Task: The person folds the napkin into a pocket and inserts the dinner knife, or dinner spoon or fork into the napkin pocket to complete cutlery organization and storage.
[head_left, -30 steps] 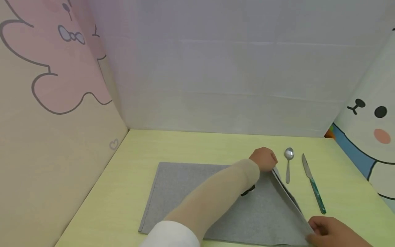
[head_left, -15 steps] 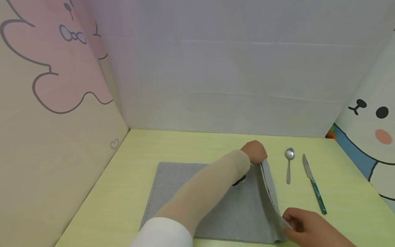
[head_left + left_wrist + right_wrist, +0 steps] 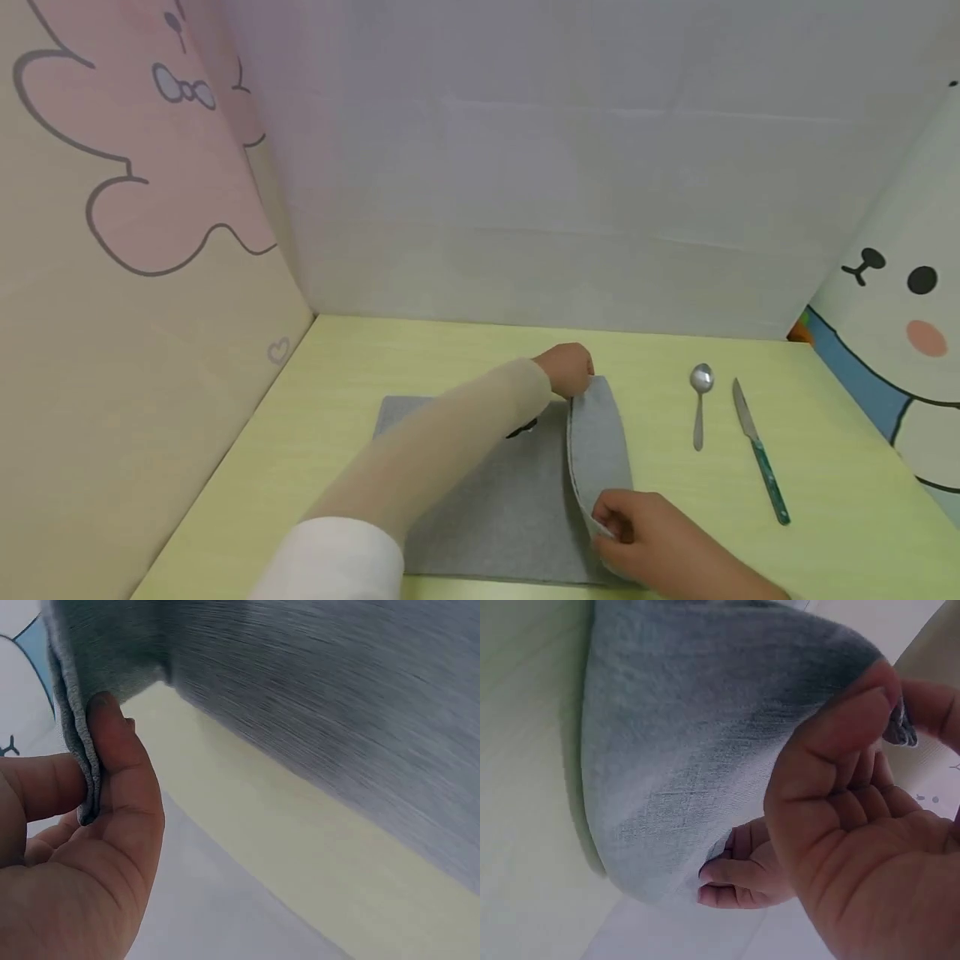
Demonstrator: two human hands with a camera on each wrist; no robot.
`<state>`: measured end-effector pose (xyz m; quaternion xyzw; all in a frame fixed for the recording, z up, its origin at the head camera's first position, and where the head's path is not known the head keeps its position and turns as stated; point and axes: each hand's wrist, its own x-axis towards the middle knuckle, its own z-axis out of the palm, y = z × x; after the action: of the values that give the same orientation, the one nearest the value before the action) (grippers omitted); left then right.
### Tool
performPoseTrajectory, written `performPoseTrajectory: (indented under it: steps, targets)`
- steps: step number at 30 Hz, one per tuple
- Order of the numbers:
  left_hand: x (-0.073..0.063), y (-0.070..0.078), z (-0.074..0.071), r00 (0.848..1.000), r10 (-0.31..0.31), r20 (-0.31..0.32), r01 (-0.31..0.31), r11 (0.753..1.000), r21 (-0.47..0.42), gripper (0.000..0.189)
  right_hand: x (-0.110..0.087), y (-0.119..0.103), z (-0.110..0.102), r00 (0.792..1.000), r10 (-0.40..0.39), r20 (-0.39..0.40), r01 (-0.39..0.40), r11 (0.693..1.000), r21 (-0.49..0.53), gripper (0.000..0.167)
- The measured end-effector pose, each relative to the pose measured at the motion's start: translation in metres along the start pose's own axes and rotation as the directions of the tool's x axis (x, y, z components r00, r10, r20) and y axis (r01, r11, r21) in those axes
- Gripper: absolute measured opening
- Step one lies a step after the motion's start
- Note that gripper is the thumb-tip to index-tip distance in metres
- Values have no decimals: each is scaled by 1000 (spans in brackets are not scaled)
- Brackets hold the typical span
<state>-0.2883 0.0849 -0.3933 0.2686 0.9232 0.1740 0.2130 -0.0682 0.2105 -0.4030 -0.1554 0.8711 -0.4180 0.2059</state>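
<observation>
A grey cloth [image 3: 517, 508] lies on the table with its right side lifted and turned over toward the left. My left hand [image 3: 566, 369], reaching across the cloth, pinches the far corner of that raised side. In the left wrist view, thumb and fingers of the left hand [image 3: 97, 840] grip the layered edge of the cloth [image 3: 82, 735]. At the near corner, my right hand [image 3: 648, 533] pinches the same raised edge. The right wrist view has the cloth [image 3: 682, 765] curving up to the right hand [image 3: 862, 817], with the left hand [image 3: 742, 870] beyond.
A metal spoon [image 3: 701, 387] lies on the pale yellow table [image 3: 847, 467], to the right of the cloth. Beside it is a knife [image 3: 761, 454] with a green handle. A white sheet [image 3: 540, 192] backs the table, and printed panels stand at both sides.
Both hands have moved left, carrying the cloth's right edge over with them. More of the cloth's underside now faces up. The spoon and knife stay where they were.
</observation>
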Motion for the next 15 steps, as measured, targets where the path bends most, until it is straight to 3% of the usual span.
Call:
performPoseTrajectory:
  steps: [2,7,12,15]
  targets:
    - [-7,-9,0,1000,8,-1,-8,998,67,31,8,-2,7,999,-44,-2,44,999,-6,12]
    - [-27,-23,0,1000,18,-14,-16,993,115,31,24,-6,23,993,-114,26,114,993,14,14]
    - [-45,-38,-2,999,21,-46,-15,992,126,31,36,-14,35,987,-156,34,155,988,25,15]
    - [-52,-49,-9,998,4,-69,1,997,72,31,42,-22,39,985,-171,24,170,985,20,16]
